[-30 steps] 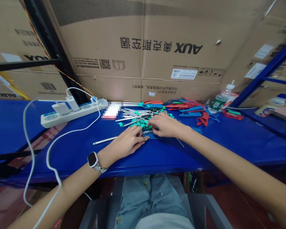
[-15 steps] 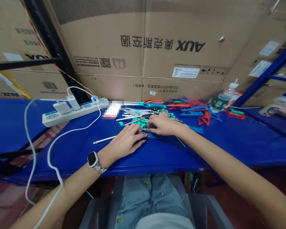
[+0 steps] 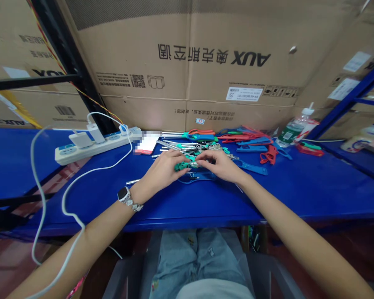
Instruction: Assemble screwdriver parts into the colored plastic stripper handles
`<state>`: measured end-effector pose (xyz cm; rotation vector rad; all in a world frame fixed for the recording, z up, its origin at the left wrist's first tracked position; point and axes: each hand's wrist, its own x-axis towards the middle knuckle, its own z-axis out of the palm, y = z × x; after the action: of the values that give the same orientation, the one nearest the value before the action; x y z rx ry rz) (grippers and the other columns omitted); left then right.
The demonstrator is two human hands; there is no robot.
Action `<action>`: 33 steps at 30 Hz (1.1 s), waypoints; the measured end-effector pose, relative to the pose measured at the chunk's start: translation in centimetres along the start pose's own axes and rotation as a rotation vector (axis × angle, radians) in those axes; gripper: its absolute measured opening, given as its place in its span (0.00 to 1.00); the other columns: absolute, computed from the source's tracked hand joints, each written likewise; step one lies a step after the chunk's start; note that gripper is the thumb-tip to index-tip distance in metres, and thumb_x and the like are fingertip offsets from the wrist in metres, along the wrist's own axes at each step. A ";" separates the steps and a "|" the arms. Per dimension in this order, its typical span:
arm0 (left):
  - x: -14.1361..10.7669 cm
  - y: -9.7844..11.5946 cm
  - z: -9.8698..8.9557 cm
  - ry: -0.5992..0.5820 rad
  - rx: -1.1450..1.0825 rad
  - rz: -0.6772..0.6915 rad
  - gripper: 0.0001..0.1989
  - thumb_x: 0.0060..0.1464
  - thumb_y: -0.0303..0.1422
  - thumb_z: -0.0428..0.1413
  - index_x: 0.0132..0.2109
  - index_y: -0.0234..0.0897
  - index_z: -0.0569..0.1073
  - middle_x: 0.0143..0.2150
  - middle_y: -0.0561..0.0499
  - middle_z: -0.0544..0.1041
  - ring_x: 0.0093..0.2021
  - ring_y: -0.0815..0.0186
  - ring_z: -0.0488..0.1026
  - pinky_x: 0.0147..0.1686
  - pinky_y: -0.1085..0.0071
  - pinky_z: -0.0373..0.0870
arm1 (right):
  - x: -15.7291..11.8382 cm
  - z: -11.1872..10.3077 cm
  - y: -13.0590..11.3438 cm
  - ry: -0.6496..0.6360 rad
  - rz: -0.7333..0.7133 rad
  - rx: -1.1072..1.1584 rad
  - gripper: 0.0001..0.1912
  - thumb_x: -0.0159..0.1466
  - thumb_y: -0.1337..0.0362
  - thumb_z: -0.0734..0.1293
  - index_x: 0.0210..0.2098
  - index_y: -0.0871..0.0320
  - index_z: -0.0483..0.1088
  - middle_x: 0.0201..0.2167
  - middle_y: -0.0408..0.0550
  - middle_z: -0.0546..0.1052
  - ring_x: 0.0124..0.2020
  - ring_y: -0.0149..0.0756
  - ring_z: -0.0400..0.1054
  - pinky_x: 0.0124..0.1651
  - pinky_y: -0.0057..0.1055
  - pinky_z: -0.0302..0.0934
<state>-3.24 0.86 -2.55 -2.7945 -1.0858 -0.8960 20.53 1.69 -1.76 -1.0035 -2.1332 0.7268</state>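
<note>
My left hand (image 3: 165, 168), with a watch (image 3: 124, 194) on its wrist, pinches a green plastic piece (image 3: 181, 166) between thumb and fingers. Close beside it, my right hand (image 3: 220, 165) has its thumb and fingertips together at the right end of that piece, by a small shiny bit (image 3: 193, 164); what it grips is too small to tell. Just below the hands lies a blue plastic part (image 3: 197, 177) with a thin pale loop on it. Behind them spreads a pile of metal rods (image 3: 168, 145) with green fittings, partly covered by my fingers. A rod end (image 3: 132, 182) shows left of my left hand.
Red plastic parts (image 3: 247, 135) and blue ones (image 3: 252, 148) lie right of the pile. A bottle (image 3: 289, 133) stands farther right. On the left are a power strip (image 3: 77, 153) and a white cable (image 3: 69, 203) crossing my left forearm. Cardboard (image 3: 187, 74) closes the back.
My left hand has shifted up and back from the blue part and now holds the green piece. The blue part shows more. My right hand has turned slightly and stays close to the left.
</note>
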 end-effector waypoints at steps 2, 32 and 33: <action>-0.1 -0.1 0.1 0.007 -0.003 -0.012 0.10 0.64 0.37 0.59 0.49 0.38 0.79 0.45 0.45 0.80 0.47 0.55 0.75 0.47 0.56 0.73 | -0.2 0.4 0.2 0.030 0.008 0.024 0.08 0.68 0.62 0.67 0.41 0.59 0.77 0.35 0.46 0.81 0.34 0.34 0.71 0.38 0.32 0.62; -0.5 0.8 1.0 0.066 -0.115 -0.014 0.13 0.67 0.41 0.57 0.41 0.37 0.80 0.36 0.47 0.81 0.38 0.62 0.77 0.38 0.64 0.73 | -2.3 2.1 -1.2 0.170 0.039 -0.028 0.10 0.71 0.61 0.64 0.41 0.57 0.76 0.33 0.45 0.80 0.34 0.35 0.71 0.39 0.32 0.61; -0.6 0.8 1.0 0.077 -0.099 -0.012 0.13 0.67 0.41 0.57 0.41 0.37 0.80 0.36 0.47 0.81 0.38 0.61 0.77 0.38 0.63 0.74 | -2.4 2.2 -1.2 0.167 0.036 -0.033 0.10 0.71 0.61 0.63 0.41 0.57 0.76 0.32 0.44 0.80 0.33 0.35 0.71 0.38 0.31 0.61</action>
<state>-2.54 0.08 -3.53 -2.8075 -1.0780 -1.0776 19.48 -1.33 -3.02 -1.0839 -1.9929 0.6051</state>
